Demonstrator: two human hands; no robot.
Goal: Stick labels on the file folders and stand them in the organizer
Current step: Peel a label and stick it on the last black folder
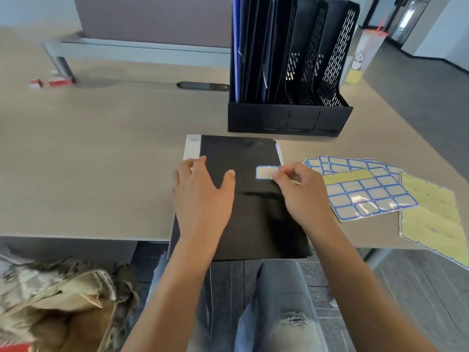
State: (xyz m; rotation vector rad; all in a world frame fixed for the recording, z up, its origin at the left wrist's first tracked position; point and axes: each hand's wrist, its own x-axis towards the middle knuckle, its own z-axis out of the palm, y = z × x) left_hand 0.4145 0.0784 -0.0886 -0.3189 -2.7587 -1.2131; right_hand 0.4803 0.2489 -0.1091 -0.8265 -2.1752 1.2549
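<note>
- My left hand lay flat on the black folder, fingers straight and spread, pressing down on its left half.
- My right hand had its fingers curled, and the fingertips pinched the right edge of a blue-bordered label against the folder's cover.
- The label sat on the upper right part of the folder, close to the right edge.
- The folder lay on the worktop with its near end hanging over the edge above my knees; a pale strip ran along its far left side.
- The black organizer stood just beyond the folder's far end, with several dark and blue folders upright in its left compartments; its right slots showed only mesh dividers.
- Right of the folder, sheets of blue-bordered labels lay fanned on the worktop, and further right lay yellow backing sheets with the labels gone.
- Far beyond the folder, past the organizer's right side, stood a drink cup with a red straw.
</note>
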